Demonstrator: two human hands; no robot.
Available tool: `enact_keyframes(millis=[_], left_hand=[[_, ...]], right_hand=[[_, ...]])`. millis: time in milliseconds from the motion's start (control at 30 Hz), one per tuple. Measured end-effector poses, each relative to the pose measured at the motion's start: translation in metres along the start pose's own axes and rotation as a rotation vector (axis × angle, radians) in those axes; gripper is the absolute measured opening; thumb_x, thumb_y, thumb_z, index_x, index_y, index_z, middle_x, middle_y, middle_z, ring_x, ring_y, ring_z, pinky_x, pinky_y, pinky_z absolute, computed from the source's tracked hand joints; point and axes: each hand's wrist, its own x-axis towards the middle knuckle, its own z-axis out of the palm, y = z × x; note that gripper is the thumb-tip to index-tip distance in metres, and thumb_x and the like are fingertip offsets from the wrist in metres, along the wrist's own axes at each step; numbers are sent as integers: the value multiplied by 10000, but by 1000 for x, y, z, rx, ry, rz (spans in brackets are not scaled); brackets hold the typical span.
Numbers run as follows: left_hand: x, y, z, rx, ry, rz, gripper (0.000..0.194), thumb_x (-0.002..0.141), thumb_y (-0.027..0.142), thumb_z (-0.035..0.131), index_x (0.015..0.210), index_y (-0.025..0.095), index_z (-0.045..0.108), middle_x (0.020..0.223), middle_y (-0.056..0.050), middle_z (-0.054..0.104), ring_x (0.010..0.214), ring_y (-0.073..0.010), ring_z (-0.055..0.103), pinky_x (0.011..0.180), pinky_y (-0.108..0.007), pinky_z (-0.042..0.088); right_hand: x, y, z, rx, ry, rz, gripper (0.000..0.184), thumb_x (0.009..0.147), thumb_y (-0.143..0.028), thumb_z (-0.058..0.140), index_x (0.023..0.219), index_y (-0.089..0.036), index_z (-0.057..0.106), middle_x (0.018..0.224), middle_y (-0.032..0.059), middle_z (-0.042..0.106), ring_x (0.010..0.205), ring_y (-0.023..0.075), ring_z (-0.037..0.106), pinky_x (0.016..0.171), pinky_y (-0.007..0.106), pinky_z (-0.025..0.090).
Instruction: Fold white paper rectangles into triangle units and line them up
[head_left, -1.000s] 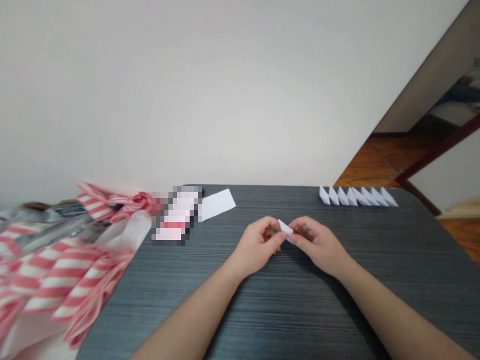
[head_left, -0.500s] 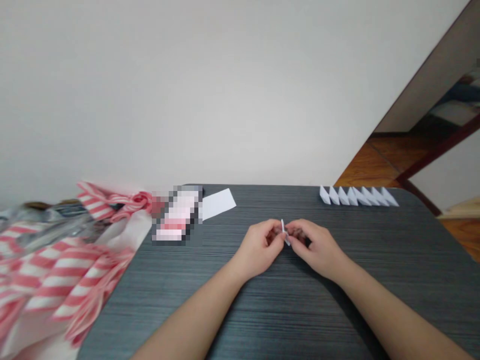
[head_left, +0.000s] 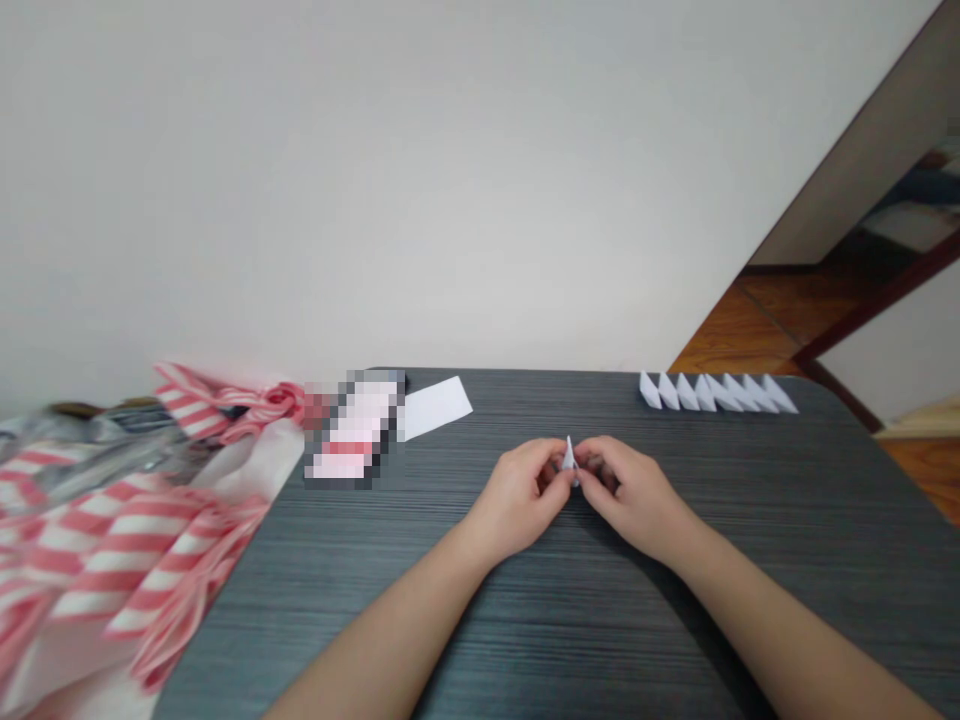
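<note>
this looks like a room in a home. a dark gray table (head_left: 360, 540) stands by a plain white wall (head_left: 450, 180), a wood floor (head_left: 750, 330) shows at two o'clock, and pink striped wrapping (head_left: 112, 560) lies at nine o'clock.

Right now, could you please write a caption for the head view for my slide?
Left hand and right hand pinch a folded paper above a dark table.

Folded paper row (head_left: 718, 392) beyond the hands (head_left: 517, 495) (head_left: 634, 490)

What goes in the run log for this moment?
left hand: pinches folded white paper piece | right hand: pinches same piece | nearby: row of folded paper pieces on gray table
</note>
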Motion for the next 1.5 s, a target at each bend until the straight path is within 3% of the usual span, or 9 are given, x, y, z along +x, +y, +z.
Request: enact_keyframes(millis=[267, 533, 733, 900, 1267, 1500], left_hand=[[-1, 2, 0, 82, 16, 42, 168, 883, 235, 550, 997, 173, 655, 846, -55, 677, 706, -159, 601, 648, -254, 461], [0, 1, 1, 51, 42, 22, 178, 881, 244, 559, 1001, 182, 674, 840, -53, 682, 713, -161, 606, 648, -250, 466], [2, -4, 4, -139, 17, -78, 189, 908, 292, 554, 999, 168, 664, 786, -39, 661, 649, -137, 595, 610, -235, 479], [3, -4, 7, -361, 73, -182, 204, 888, 294, 586, 1024, 147, 627, 795, -28, 632, 627, -124, 607, 593, -241, 518], [4, 1, 6, -448, 100, -222, 202, 894, 252, 551, 1048, 143, 620, 690, 1, 631, 589, -115, 600, 589, -233, 515], [5, -2, 7, -446, 65, -264, 120, 879, 249, 567, 813, 152, 591, 614, 19, 600, 534, -97, 555, 556, -212, 467]], right_hand=[[1, -1, 3, -32, -7, -1, 114, 890, -158, 547, 988, -215, 556, 872, 35, 666, 775, 182, 646, 694, 295, 490], [0, 1, 3, -51, 26, 16, 80, 898, -173, 544, 966, -214, 534, 808, 23, 662, 681, 172, 635, 632, 285, 489], [1, -1, -2, -10, 22, -158, 150, 919, -116, 515, 980, -227, 596, 1012, 67, 692, 955, 206, 654, 854, 354, 524], [-1, 1, 0, -12, 49, -158, 139, 926, -149, 556, 1010, -228, 634, 1097, 84, 686, 1019, 214, 648, 906, 372, 525], [0, 5, 2, 77, 86, -31, 94, 914, -172, 572, 959, -208, 646, 1036, 84, 682, 898, 209, 658, 728, 313, 534], [0, 2, 0, 148, 81, -26, 86, 918, -175, 562, 943, -210, 637, 1003, 74, 666, 884, 201, 648, 722, 299, 521]])
